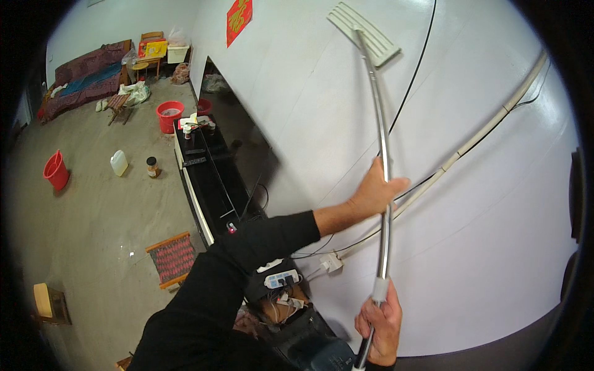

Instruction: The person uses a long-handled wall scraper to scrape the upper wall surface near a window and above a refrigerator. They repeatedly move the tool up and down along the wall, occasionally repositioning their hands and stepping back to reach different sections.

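A flat mop with a shiny metal pole (378, 99) stretches up along the white wall (309, 130). Its pale ribbed rectangular head (365, 36) lies against the wall near the top. My left hand (373, 190) is closed round the middle of the pole, the thumb sticking out to the right. Lower down, my right hand (381, 324) grips the same pole just below a white collar (380, 289). My left arm in a black sleeve crosses in front of the black TV cabinet.
Cables and a pale conduit (476, 141) run along the wall to a socket (331, 262); a power strip (281, 279) sits below. A TV (235, 123) stands by the black cabinet (213, 164). On the floor are red buckets (168, 116), a jug (119, 163), a jar (153, 167) and a woven stool (173, 260).
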`<state>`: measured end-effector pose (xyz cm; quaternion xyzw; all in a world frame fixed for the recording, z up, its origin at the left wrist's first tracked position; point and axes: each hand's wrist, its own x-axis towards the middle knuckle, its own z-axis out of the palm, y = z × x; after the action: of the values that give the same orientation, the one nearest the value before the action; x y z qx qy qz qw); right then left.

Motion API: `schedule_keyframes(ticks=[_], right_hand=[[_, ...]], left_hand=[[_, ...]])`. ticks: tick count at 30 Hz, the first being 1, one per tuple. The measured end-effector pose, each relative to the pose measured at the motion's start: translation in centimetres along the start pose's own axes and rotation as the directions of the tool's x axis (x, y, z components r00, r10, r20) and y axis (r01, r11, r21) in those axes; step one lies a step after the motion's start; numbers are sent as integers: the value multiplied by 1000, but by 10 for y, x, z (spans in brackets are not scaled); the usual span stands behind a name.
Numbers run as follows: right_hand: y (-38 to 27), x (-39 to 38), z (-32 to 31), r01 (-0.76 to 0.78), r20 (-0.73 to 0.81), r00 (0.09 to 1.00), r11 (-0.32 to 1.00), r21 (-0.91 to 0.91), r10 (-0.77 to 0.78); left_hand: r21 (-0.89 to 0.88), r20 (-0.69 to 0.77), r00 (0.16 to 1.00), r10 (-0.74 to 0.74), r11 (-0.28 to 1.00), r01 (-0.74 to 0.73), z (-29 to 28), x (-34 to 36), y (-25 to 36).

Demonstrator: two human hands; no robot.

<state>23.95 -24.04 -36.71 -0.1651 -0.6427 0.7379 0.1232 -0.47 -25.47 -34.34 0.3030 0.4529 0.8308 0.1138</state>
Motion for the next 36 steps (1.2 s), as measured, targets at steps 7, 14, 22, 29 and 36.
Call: schedule_keyframes(ticks=[7,14,22,29,36], right_hand=[[-33,7,3,73,40,997,997,-37,-72],[-47,98,57,88,177,980,996,21,-90],[8,172,82,19,240,971,1000,-5,-18],[53,183,67,-32,240,970,999,-22,37],[100,152,18,-202,151,963,969,-143,223]], left_hand=[[-102,22,997,75,992,-72,8,24,18],[-2,3,1000,16,1000,-15,-73,102,47],[202,-150,989,-9,979,40,-140,129,11],[212,-167,985,-33,975,69,-168,112,-43],[248,-339,935,-101,949,192,-161,49,-152]])
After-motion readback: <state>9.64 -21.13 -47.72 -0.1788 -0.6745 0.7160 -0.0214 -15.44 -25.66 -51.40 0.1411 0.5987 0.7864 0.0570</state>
